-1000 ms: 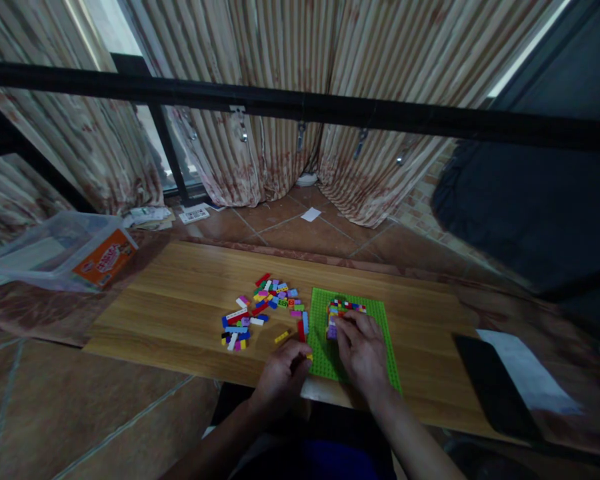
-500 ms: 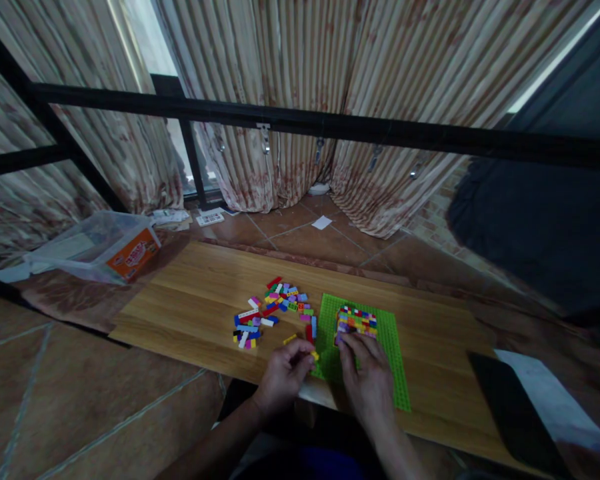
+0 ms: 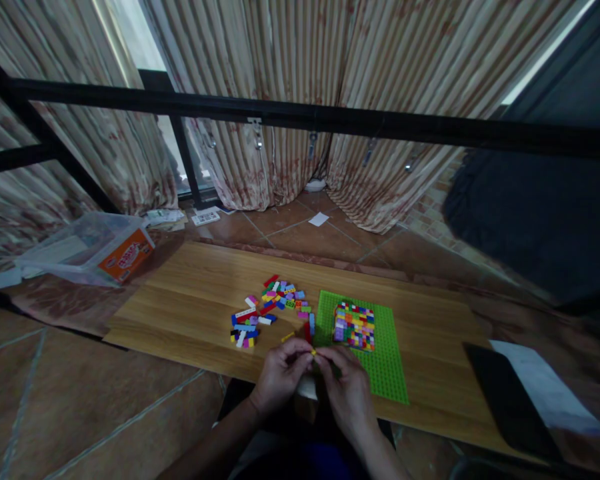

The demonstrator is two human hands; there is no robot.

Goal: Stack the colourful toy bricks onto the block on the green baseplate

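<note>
A small yellow toy brick (image 3: 313, 352) is pinched between the fingertips of my left hand (image 3: 281, 375) and my right hand (image 3: 346, 385), which meet near the front edge of the table. Just right of them lies a green studded baseplate (image 3: 387, 363). On it stands a many-coloured block of bricks (image 3: 355, 325), built in close rows. Beyond my left fingers are a yellow brick (image 3: 287, 337), a red brick (image 3: 307, 331) and a light blue brick (image 3: 312, 323). My fingers cover part of the held brick.
A heap of loose bricks (image 3: 267, 310) spreads over the wooden table (image 3: 180, 293) to the left. A clear plastic box (image 3: 87, 250) with an orange label sits past the table's left end. A dark flat object (image 3: 507, 400) lies at the right end beside a white sheet (image 3: 540, 380).
My right hand has left the block of bricks and moved left to the yellow brick in my left hand. The block is now uncovered. The view has shifted slightly.
</note>
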